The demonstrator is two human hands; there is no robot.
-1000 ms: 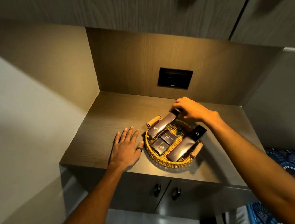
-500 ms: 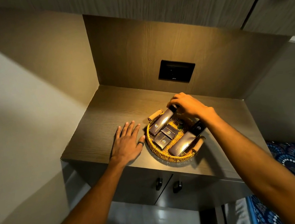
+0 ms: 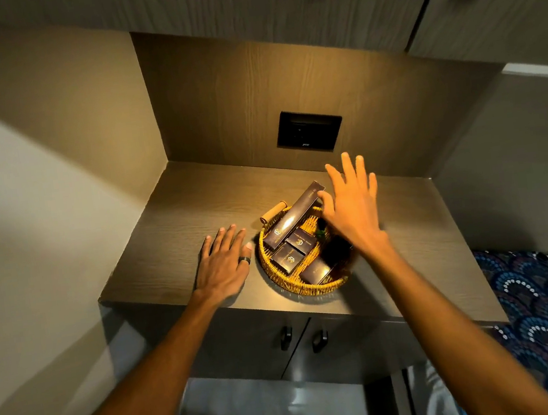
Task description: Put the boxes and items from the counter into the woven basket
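Our right hand point(image 3: 351, 204) has let go of the long box point(image 3: 292, 217) and lifted, fingers spread, holding nothing; that box lies in the basket point(image 3: 306, 286), its far end over the rim; two small boxes point(image 3: 293, 251) sit beside it; our left hand point(image 3: 224, 265) lies flat, fingers apart, on the worktop point(image 3: 173, 240) just left of the basket, near the front edge

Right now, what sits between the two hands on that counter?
In the head view, the woven basket sits between the left hand and the right hand, holding dark boxes, including a long box leaning over its far rim.
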